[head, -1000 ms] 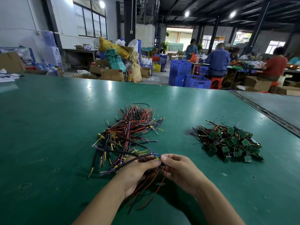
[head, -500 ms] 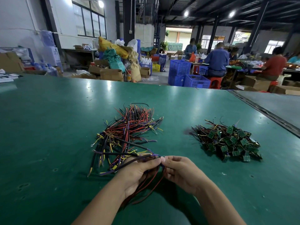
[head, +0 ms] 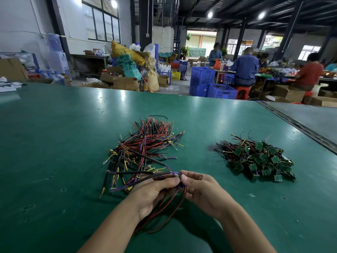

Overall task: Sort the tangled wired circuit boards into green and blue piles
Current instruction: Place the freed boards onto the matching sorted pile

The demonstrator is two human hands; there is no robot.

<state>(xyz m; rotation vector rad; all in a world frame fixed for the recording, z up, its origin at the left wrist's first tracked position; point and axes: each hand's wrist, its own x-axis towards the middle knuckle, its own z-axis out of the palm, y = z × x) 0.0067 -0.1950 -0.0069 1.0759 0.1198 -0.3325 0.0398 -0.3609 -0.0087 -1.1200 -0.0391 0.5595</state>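
Your left hand (head: 155, 196) and right hand (head: 204, 192) meet fingertip to fingertip just above the bench (head: 54, 143). Both are curled and pinch the top end of one wired piece (head: 168, 209), whose red and dark leads hang in a loop below your palms. A hint of blue shows at the pinch, but whether it is board or wire is hidden by your fingers.

The piece should be light and limp. The leads will flop and snag on their neighbours, so take hold at the stiff board end, by its edges, and draw it out slowly instead of yanking at solder joints.

Just beyond your hands, touching the strands you hold, lies one tangled heap (head: 144, 152) of red, black, yellow and purple leads, far too many to count. Well apart to your right sits one green pile (head: 259, 159), perhaps two dozen boards, overlapped too much for an exact count. No separate blue pile can be made out, so that makes two heaps in all.
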